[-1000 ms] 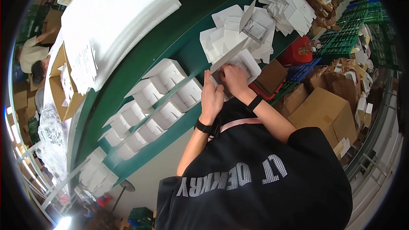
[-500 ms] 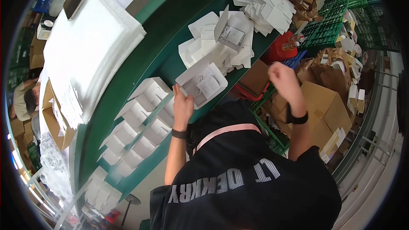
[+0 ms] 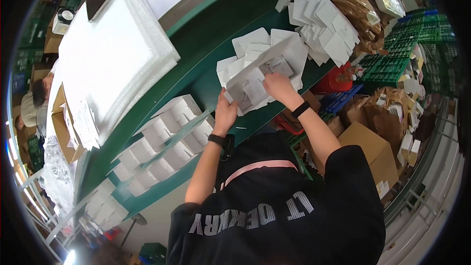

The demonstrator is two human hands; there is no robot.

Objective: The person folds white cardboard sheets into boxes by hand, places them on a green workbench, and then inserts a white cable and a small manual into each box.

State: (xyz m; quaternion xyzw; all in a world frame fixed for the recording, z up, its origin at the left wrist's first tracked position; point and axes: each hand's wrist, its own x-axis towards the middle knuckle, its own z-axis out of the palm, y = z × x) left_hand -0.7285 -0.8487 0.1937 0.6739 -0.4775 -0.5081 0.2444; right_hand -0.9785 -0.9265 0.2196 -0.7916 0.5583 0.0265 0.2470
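An open white carton (image 3: 237,90) sits tilted at the near edge of the bench, with a white paper-like insert (image 3: 253,91) inside. My left hand (image 3: 226,113) grips its left end, thumb inside and fingers around the wall. My right hand (image 3: 282,88) is closed at the carton's right side; its fingertips are partly hidden, so what they pinch cannot be made out. Just beyond, a second open white carton (image 3: 296,51) holds a flat packet with printing (image 3: 279,66). Flattened white cartons (image 3: 251,43) lie under and behind both.
Rows of open white cartons (image 3: 167,122) stand on the green bench (image 3: 196,64) to the left. More flat cartons (image 3: 324,27) are stacked far right. White foam sheets (image 3: 113,64) carry a phone (image 3: 98,1). A red bin (image 3: 333,82) and cardboard box (image 3: 368,147) are at right.
My right hand has swung left from beside the bench to the carton. The left hand keeps its grip on the carton, which now sits closer against the second carton. The view has shifted slightly.
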